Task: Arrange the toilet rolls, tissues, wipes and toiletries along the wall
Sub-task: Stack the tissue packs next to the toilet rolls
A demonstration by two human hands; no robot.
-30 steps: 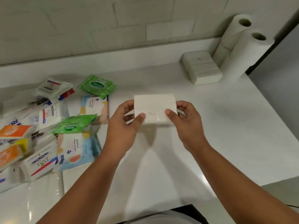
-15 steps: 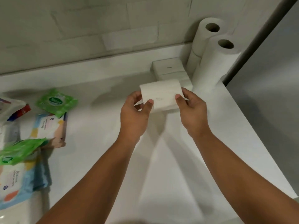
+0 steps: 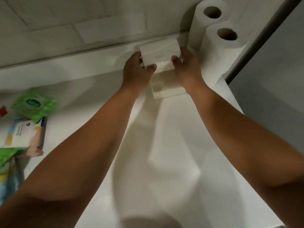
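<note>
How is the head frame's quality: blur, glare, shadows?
Head view: soft overall, with the worst motion blur at the left edge on the green wipes pack. There is a small glare patch on the tissue pack gripped by the left hand and right hand. Arm shadows fan across the counter, and wide-angle stretch tilts the toilet rolls.

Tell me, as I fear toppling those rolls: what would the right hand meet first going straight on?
Probably the raised back ledge, just left of the rear toilet roll; the right hand, gripping the tissue pack, points there. Depth is unclear; the roll might come first.
</note>
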